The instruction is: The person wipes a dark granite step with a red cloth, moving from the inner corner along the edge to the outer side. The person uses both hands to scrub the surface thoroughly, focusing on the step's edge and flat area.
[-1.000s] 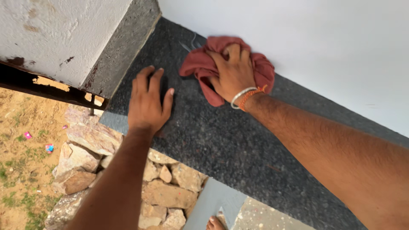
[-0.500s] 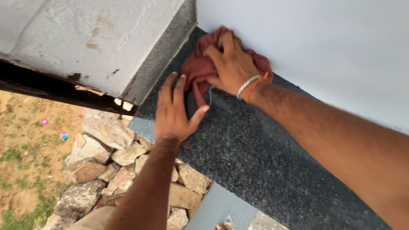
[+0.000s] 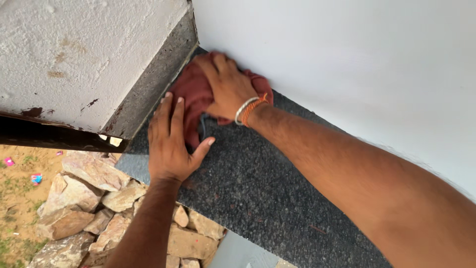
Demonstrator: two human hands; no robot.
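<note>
A: Starting at the left, what lies beyond the ledge?

B: Rough stones piled below, well under the left hand's wrist. Above its fingertips runs a white plastered block with a dark band along its lower edge.

A: And the left hand itself?

B: It lies flat on the dark speckled ledge, fingers straight and close together, thumb spread out to the side. The fingertips touch the edge of the red cloth; nothing is pinched.

A: Then the right hand?

B: It presses down on top of the cloth, fingers slightly spread and reaching into the corner where the block meets the white wall. The cloth is bunched under the palm, tucked against that corner, just past the left fingertips. Bands, silver and orange, circle the wrist.

A: Which step would that be?

B: It looks like wiping in the corner. A further stroke would seem to need firm downward pressure while the left hand braces on the ledge.
</note>
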